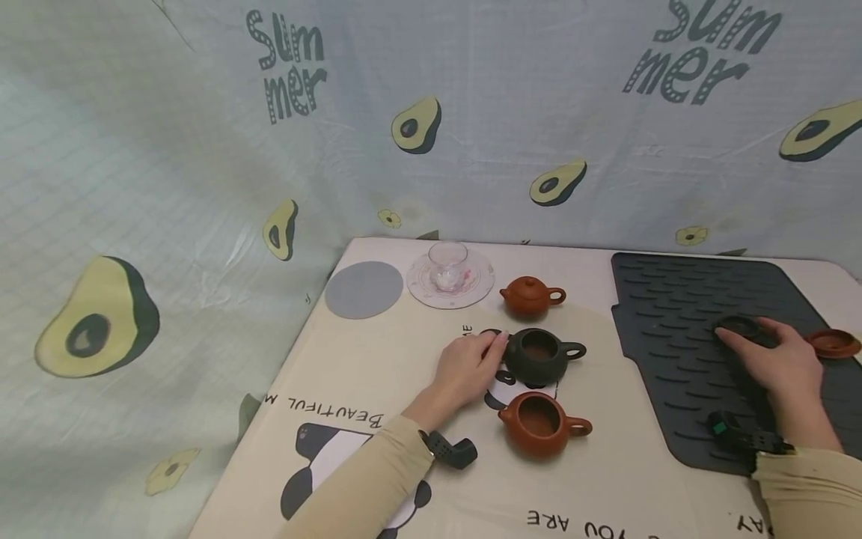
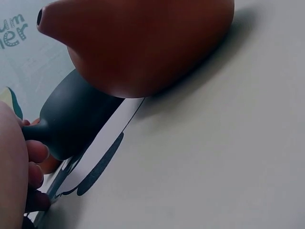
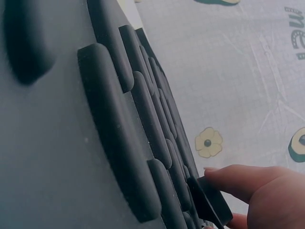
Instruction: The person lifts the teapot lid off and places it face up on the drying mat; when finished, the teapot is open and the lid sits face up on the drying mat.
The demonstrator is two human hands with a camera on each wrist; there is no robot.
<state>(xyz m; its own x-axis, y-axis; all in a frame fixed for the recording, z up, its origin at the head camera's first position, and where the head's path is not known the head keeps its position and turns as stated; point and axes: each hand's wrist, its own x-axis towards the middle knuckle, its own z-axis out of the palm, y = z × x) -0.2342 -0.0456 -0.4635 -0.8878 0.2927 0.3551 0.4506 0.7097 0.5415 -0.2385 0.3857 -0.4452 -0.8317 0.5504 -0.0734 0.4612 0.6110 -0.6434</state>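
Note:
My left hand (image 1: pixel 465 368) pinches the spout of a black lidless teapot (image 1: pixel 535 374), which stands on the table with its handle to the right. In the left wrist view, fingers curl at the spout of this teapot (image 2: pixel 76 114). Just nearer to me sits a reddish-brown teapot (image 1: pixel 539 443), also lidless; it looms large in the left wrist view. Over on the right, my right hand (image 1: pixel 786 363) grips a black lid (image 1: pixel 739 326) by its edges, low over the dark ridged mat (image 1: pixel 673 299). The right wrist view shows thumb and fingers around this lid (image 3: pixel 217 200).
Behind the black teapot is a small reddish-brown teapot (image 1: pixel 528 302) with its lid on. A glass cup (image 1: pixel 447 258) stands on a patterned saucer (image 1: pixel 419 288), beside a grey round mat (image 1: pixel 364 290). A reddish-brown lid (image 1: pixel 833 344) lies right of my right hand. Curtains hang behind.

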